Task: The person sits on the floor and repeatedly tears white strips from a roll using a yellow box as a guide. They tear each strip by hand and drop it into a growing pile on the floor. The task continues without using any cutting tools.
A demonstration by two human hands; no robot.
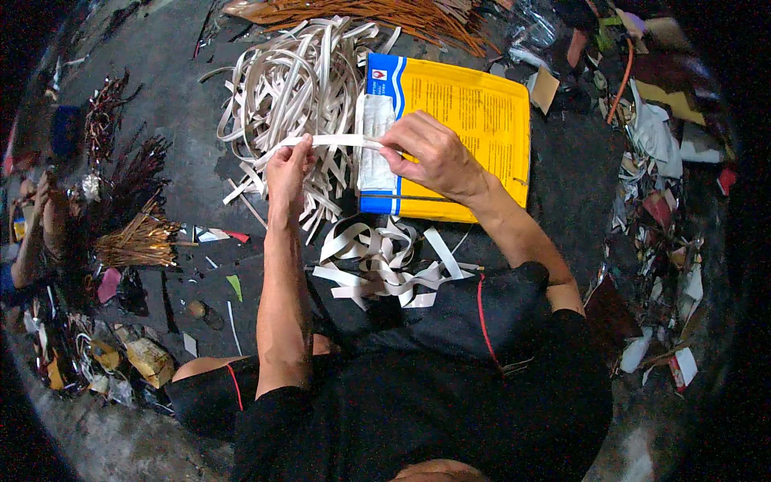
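A white flat strip [341, 140] stretches level between my two hands. My left hand [287, 165] pinches it near the edge of a big tangled pile of off-white strips [297, 72]. Its other end is gripped by the fingertips of my right hand [430, 153], above a yellow and blue flat panel [474, 96]. Below the right hand's fingers, a white folded pad [374, 173] rests on the panel's left part. A smaller heap of white curled strips [385, 261] lies between the panel and my lap.
Bundles of brown thin strips [377, 14] lie at the far edge, and another brown bundle [143, 237] is on the left. Mixed scraps [654, 217] cover the right side. At far left another person's arm [36, 225] shows. A yellowish block [150, 361] sits lower left.
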